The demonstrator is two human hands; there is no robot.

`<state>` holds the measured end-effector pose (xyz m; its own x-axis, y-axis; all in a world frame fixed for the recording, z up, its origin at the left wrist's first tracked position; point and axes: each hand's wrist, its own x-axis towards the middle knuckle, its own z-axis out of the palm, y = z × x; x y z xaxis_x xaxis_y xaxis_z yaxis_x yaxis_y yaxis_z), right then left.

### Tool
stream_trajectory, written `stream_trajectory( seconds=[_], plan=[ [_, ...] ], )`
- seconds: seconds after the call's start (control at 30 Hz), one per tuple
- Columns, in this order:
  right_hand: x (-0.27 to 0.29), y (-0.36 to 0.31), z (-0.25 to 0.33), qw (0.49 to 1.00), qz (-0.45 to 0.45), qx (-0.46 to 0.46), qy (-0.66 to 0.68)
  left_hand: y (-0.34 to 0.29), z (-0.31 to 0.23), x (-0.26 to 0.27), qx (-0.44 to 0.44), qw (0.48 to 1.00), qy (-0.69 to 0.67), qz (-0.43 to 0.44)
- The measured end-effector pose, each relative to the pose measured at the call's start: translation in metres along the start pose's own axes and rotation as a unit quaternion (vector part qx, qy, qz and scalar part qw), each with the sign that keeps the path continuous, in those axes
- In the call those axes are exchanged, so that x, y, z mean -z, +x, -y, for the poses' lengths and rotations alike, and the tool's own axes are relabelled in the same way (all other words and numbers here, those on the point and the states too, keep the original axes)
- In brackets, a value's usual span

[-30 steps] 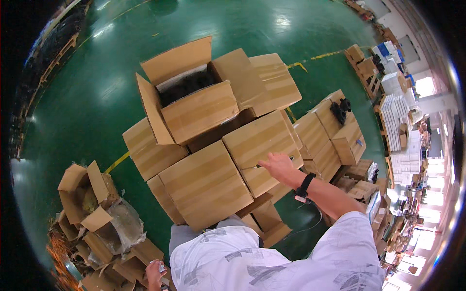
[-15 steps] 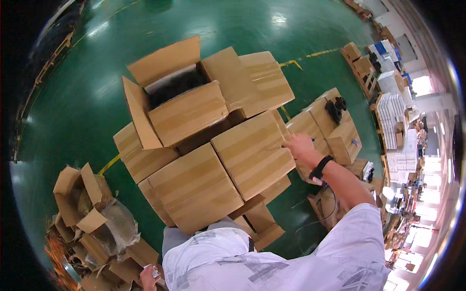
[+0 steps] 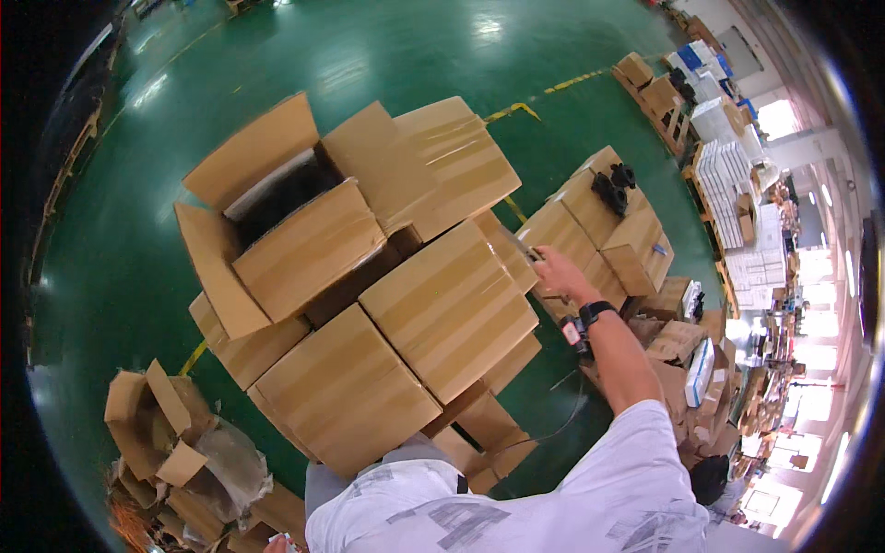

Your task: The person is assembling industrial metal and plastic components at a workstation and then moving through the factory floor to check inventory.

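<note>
The right hand (image 3: 556, 270), fingers curled around a small tool, touched the far edge of a sealed cardboard box (image 3: 449, 309); the left hand stayed unseen.

Left hand (image 3: 277, 546) cut by lower edge; right hand (image 3: 556, 274) fingertips hidden behind box (image 3: 449, 309).

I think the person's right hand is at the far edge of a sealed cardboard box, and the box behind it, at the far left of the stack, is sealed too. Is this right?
Not quite. The head view shows the right hand at the sealed box, but the far-left box is open, its flaps raised.
</note>
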<state>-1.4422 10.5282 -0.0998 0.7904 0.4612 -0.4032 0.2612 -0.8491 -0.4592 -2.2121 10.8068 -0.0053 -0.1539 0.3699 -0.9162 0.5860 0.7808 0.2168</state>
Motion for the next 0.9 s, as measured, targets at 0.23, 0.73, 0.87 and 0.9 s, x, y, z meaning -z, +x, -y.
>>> stream_trajectory(
  seconds=[0.23, 0.73, 0.87, 0.9],
  plan=[
    [-0.042, 0.005, -0.009, 0.981, 0.086, -0.022, 0.171, 0.003, 0.003, 0.041, -0.111, 0.984, 0.139, 0.019],
    [-0.049, 0.040, -0.037, 0.979, 0.100, -0.014, 0.175, -0.016, -0.018, 0.045, -0.002, 0.999, 0.051, -0.011],
    [-0.024, 0.043, -0.028, 0.983, 0.171, 0.000, 0.064, -0.005, -0.005, 0.071, -0.018, 0.999, 0.050, 0.008],
    [-0.016, 0.040, -0.018, 0.970, 0.242, -0.032, 0.011, -0.005, -0.004, 0.072, -0.020, 0.999, 0.050, 0.008]
  ],
)
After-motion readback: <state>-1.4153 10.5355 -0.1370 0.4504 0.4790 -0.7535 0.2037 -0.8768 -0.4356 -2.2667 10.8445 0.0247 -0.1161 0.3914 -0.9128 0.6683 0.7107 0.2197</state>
